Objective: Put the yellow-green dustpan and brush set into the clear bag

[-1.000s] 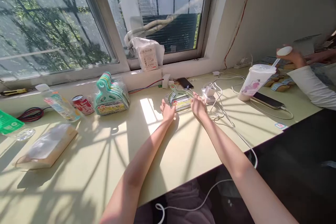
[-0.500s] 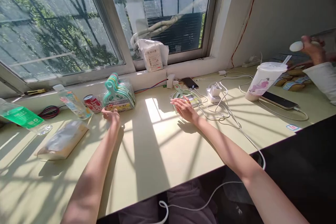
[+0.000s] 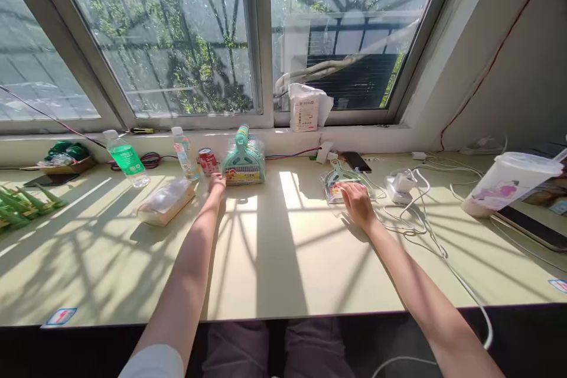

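Observation:
A stack of plastic-wrapped mini dustpan and brush sets, with green handles, stands against the wall below the window. At its lower left corner is my left hand, touching or nearly touching; its bunched fingers are partly hidden. One more wrapped dustpan set lies flat to the right of the stack. My right hand is over its front right part, fingers bent down onto the wrapper. A red drink can stands just behind my left hand.
Left on the table are a tissue pack, a green-labelled bottle and another bottle. On the right are a white charger with looping cables, a milk-tea cup and phones. A wrapped packet stands on the sill.
The view has swung left, bringing in a box and green pointed items at far left. My right fingers, earlier stretched flat over the dustpan set, now bend around its front. Left hand stays by the stack.

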The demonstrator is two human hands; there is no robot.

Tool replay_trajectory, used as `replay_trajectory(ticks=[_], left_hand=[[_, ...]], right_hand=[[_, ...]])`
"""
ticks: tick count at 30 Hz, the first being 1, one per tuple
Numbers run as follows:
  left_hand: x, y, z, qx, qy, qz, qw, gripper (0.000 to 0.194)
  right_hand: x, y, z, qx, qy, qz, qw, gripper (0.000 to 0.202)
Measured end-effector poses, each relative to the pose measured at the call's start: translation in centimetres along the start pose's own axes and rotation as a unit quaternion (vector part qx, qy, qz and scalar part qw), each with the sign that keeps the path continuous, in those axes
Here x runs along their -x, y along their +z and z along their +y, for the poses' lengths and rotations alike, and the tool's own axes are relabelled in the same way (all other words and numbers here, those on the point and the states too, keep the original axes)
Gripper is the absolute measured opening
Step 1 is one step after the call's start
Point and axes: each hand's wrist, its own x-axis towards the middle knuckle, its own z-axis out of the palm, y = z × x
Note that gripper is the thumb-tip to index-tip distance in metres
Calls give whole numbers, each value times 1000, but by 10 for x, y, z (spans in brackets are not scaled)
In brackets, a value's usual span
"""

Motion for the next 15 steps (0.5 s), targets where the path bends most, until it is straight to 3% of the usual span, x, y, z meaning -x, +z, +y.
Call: replay_trajectory(ticks=[3, 8, 12, 15], left_hand=[[-1, 3, -6, 30, -21, -27, 999, 21], [7, 7, -15, 86, 4, -67, 994, 14], [19, 10, -19, 128, 8, -70, 989, 4], [26, 13, -18, 163, -4, -69, 984, 5]], right_hand=[[0, 2, 0, -19, -1, 1, 1000, 38], [1, 1, 1, -46, 19, -16, 999, 38], [-2, 3, -3, -72, 89, -9, 993, 33], [-19, 21, -27, -159, 174, -12, 972, 32]])
